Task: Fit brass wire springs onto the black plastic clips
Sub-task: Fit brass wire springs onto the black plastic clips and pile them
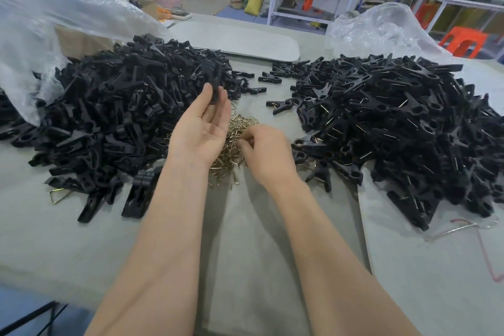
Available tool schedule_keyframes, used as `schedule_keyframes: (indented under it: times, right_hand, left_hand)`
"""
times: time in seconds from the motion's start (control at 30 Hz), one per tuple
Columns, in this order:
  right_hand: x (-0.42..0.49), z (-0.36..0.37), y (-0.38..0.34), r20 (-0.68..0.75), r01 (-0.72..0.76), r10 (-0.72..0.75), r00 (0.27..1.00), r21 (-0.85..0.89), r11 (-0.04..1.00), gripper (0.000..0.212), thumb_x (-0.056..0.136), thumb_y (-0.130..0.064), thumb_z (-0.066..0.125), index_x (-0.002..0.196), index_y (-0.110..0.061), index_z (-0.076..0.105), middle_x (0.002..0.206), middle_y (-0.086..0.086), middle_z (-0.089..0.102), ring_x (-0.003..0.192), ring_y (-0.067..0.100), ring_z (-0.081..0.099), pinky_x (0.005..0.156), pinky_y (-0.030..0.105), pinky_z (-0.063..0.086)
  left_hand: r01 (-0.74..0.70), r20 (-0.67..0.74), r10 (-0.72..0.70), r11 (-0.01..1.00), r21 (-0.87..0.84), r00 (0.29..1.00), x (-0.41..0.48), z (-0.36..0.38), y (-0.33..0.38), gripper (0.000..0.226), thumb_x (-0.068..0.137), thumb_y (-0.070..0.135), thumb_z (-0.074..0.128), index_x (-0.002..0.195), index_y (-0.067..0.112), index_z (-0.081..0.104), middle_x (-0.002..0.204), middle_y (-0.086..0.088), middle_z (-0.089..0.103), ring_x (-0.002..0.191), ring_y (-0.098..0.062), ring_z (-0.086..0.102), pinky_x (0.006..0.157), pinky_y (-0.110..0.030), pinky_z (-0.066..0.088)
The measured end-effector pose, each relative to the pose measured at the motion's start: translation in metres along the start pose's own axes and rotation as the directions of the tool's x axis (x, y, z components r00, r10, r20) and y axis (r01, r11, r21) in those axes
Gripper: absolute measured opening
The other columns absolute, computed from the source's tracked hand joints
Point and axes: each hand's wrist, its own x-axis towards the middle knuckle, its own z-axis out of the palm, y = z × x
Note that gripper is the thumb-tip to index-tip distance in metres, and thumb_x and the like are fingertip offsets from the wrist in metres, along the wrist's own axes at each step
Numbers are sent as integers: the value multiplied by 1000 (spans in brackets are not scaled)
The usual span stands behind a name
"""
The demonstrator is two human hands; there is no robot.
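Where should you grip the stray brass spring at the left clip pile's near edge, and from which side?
Pinch the stray brass spring at its near bend, from the near side: it lies flat, the left clip pile crowding its far side.

Matt black plastic clips (122, 106), shiny brass wire springs (234, 142), matt grey table (259, 240).

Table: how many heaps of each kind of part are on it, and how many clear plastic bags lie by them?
Heaps of black plastic clips: 2, the left heap and the right heap
Heaps of brass wire springs: 1
Clear plastic bags: 2, the left bag and the right bag
Total: 5
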Motion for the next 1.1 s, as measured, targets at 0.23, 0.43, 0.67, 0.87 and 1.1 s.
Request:
schedule_keyframes:
  times: [0.23,0.43,0.67,0.87,1.1]
  right_hand:
    - [5,-15,9,-133,-50,131,982,488,871,7,93,-19,56,94,-17,63,85,-6,63,84,13,60,78,22,48]
    - [3,-21,7,-2,-73,89,996,554,830,2,91,-15,60,91,-18,60,82,-7,60,80,22,64,79,32,55]
    - [2,-15,6,-91,110,-93,992,207,972,7,95,-17,53,97,-13,58,85,0,60,82,22,56,76,37,45]
    - [3,-21,7,25,70,-80,996,292,954,20,95,-7,47,109,-6,63,105,13,62,94,29,61,89,44,49]
    - [3,-25,9,-48,125,-116,992,289,949,18,94,-9,54,106,-9,67,106,8,62,90,21,60,87,27,46]
  left_hand:
    - [48,-18,-46,988,145,999,1,2,-6,6,89,8,62,92,3,61,88,-7,59,79,-10,57,67,-17,55]
    - [61,-8,-61,954,295,998,3,2,-10,1,90,8,61,89,7,62,85,-5,64,79,-11,63,76,-22,56]
    - [-30,-94,57,963,269,994,3,2,-8,7,87,15,66,87,9,61,81,-1,61,74,-8,53,68,-17,49]
    - [-24,-74,46,962,271,996,3,1,-9,4,88,10,65,87,7,62,80,-3,62,78,-10,58,70,-17,54]
    - [-27,-91,58,950,311,994,6,0,-10,7,88,13,65,89,7,63,75,-2,66,78,-11,61,69,-18,55]
